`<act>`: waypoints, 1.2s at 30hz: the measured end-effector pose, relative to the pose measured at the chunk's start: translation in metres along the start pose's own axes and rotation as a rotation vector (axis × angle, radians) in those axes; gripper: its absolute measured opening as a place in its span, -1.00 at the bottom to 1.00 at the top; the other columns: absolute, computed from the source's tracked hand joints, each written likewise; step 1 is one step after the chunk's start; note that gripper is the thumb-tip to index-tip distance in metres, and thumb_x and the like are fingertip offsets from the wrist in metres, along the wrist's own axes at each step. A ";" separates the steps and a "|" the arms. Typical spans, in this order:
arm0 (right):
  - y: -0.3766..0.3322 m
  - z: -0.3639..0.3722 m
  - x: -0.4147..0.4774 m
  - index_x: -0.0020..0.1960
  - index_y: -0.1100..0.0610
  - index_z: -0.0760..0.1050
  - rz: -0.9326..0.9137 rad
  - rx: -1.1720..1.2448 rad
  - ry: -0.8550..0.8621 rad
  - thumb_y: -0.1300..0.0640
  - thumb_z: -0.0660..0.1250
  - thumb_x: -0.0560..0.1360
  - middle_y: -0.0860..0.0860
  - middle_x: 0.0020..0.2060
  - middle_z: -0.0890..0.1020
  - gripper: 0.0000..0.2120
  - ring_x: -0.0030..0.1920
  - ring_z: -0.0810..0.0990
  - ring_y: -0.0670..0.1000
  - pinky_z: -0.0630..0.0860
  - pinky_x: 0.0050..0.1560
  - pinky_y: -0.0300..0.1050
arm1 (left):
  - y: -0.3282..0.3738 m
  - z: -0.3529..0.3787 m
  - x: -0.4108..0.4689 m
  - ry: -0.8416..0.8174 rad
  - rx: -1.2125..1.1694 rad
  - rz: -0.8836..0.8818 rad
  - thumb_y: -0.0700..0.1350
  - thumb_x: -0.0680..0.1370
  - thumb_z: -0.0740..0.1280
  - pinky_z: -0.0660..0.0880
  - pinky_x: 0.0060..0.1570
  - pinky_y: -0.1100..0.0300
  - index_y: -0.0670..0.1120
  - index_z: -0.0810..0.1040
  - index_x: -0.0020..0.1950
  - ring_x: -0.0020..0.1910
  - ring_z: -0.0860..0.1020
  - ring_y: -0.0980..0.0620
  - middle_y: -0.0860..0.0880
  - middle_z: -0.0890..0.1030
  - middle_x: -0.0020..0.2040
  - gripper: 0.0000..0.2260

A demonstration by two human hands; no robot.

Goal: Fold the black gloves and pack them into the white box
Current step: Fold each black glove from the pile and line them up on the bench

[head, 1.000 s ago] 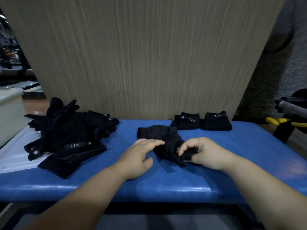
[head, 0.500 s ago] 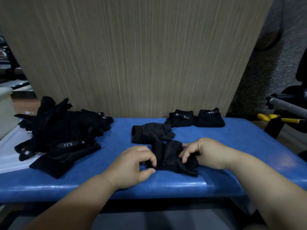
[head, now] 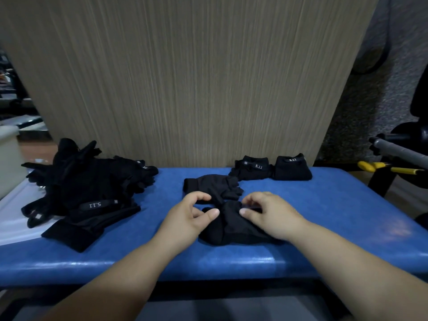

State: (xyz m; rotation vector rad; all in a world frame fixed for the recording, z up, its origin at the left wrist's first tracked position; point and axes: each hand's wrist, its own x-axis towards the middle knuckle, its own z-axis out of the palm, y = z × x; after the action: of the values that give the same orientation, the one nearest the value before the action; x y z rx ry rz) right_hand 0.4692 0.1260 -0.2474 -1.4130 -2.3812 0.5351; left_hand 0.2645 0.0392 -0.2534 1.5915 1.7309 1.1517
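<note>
The black glove (head: 231,230) is lying at the front of the blue table (head: 335,216), with the left hand (head: 192,218) and right hand (head: 273,215) flanking it, each pinching its near edge.

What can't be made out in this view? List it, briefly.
Head view:
- Pale container: cut off by the left edge; possibly the white box.
- Glove under the hands: folds lost, black on black, partly covered by the right hand.
- Left hand: grip on the glove unclear.
- Glove pile: count unreadable, gloves overlap.
- Yellow-handled tool: partly behind the grey bar.
</note>
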 end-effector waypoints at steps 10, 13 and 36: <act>-0.017 0.016 -0.012 0.57 -0.03 -0.19 -0.278 -0.340 -0.319 -0.09 -0.04 0.66 -0.13 0.56 -0.11 -0.44 0.53 -0.21 -0.14 -0.21 0.52 -0.13 | -0.002 -0.017 0.001 -0.119 0.075 -0.075 -0.10 0.52 0.33 0.26 -0.46 0.31 0.10 0.46 0.00 -0.48 0.32 0.11 0.04 0.38 -0.48 -0.88; -0.016 0.013 -0.013 0.57 -0.01 -0.24 -0.260 -0.358 -0.356 -0.12 -0.04 0.65 -0.13 0.55 -0.16 -0.40 0.52 -0.25 -0.15 -0.23 0.52 -0.11 | -0.004 -0.022 -0.001 -0.189 0.194 -0.044 -0.10 0.50 0.35 0.30 -0.39 0.30 0.12 0.49 0.00 -0.48 0.33 0.16 0.09 0.38 -0.49 -0.86; -0.005 0.001 -0.030 0.55 -0.06 -0.29 -0.244 -0.419 -0.471 -0.20 -0.05 0.62 -0.20 0.51 -0.25 -0.36 0.48 -0.34 -0.20 -0.30 0.51 -0.10 | -0.026 -0.021 -0.006 -0.411 0.622 0.300 0.10 0.63 0.14 -0.03 0.44 0.25 0.34 0.15 0.47 0.49 0.03 0.31 0.46 0.11 0.34 -0.59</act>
State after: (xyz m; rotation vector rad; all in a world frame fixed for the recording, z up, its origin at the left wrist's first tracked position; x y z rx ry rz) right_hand 0.4791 0.0969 -0.2479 -1.2150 -3.1395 0.3420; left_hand 0.2341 0.0297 -0.2663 2.3200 1.6862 0.3445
